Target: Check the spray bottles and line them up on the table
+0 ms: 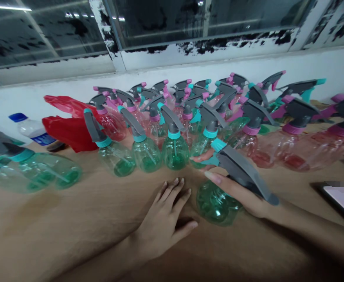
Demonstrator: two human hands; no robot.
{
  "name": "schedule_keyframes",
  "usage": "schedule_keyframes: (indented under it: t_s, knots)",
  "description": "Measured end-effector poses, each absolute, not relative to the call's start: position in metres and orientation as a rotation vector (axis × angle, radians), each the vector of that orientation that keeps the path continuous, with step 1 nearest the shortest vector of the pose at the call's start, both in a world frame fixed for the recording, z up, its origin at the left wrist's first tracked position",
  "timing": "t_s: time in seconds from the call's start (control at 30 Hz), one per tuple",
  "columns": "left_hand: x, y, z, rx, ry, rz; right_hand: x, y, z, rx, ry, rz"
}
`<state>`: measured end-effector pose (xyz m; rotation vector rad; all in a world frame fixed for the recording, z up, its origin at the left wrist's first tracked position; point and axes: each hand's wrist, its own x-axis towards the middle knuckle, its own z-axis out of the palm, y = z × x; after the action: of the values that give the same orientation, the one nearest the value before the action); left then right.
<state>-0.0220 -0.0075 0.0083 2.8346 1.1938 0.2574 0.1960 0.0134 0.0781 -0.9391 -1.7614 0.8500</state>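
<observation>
My right hand (242,192) is wrapped round the neck of a green spray bottle (215,201) with a grey and turquoise trigger head. The bottle is at the table's near side, its nozzle pointing away to the left. Flat on the wooden table (101,223), my left hand (166,219) lies with its fingers spread, holding nothing, just left of that bottle. Beyond my hands stand several green spray bottles (175,150) in a row, with pink-collared spray bottles (245,141) behind and to the right.
At the left are more green spray bottles (48,170), a blue-capped water bottle (32,127) and a red plastic bag (72,127). A phone (343,201) lies at the right edge. Behind the table runs a white wall (72,80) under windows.
</observation>
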Motion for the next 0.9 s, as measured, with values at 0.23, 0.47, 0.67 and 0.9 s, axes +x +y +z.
schedule_keyframes:
  t_s: [0.23, 0.47, 0.67, 0.9]
  knots:
    - [-0.0219, -0.0072, 0.0078, 2.849, 1.193, 0.232, 0.1947, 0.0125, 0.0789, -0.923, -1.742, 0.908]
    - [-0.0217, -0.0079, 0.0099, 2.849, 1.19, 0.231, 0.1961, 0.0131, 0.0778, -0.937, -1.766, 0.86]
    - [-0.0225, -0.0084, 0.0073, 2.848, 1.197, 0.254, 0.1954, 0.0137, 0.0779, -0.932, -1.74, 0.898]
    - [-0.0223, -0.0074, 0.0068, 2.843, 1.192, 0.242, 0.1948, 0.0126, 0.0791, -0.951, -1.74, 0.923]
